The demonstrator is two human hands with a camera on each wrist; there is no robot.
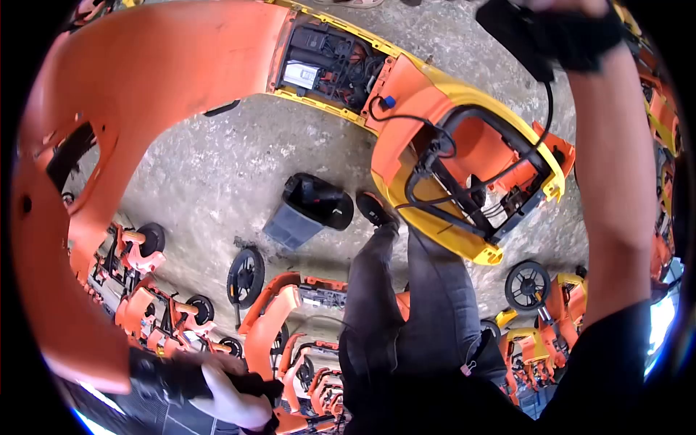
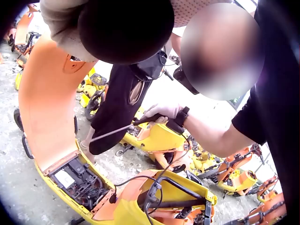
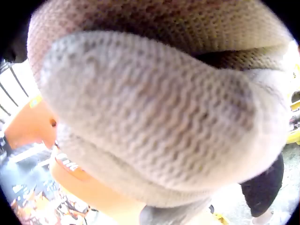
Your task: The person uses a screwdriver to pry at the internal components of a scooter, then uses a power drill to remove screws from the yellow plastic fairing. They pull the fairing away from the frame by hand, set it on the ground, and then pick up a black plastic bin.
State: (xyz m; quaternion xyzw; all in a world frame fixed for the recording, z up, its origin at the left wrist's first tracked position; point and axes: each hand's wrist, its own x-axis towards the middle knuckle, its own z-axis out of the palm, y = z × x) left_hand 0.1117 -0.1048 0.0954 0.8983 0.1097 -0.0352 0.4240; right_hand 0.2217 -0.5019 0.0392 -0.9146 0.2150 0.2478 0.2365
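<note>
My right hand, at the upper edge of the head view, reaches over the scooter. In the left wrist view, this gloved hand (image 2: pixel 164 111) grips the dark handle of a long, thin-shafted screwdriver (image 2: pixel 112 133). Close up, a knit-gloved thumb and fingers (image 3: pixel 154 112) are curled, hiding the handle. My left hand (image 1: pixel 235 397) is low at left, fingers around a black handlebar grip (image 1: pixel 168 378) beside the orange body. A large orange-and-yellow scooter (image 1: pixel 196 58) lies across the head view. Its open compartment (image 1: pixel 330 61) shows wiring and a white-labelled unit.
A black bin (image 1: pixel 301 217) stands on the concrete floor by my shoe. Cables (image 1: pixel 500 174) drape over the scooter's yellow rear frame (image 1: pixel 464 235). More stripped scooters and a loose wheel (image 1: pixel 246 275) lie around. Another person's dark-trousered leg (image 2: pixel 117 103) stands beyond the scooter.
</note>
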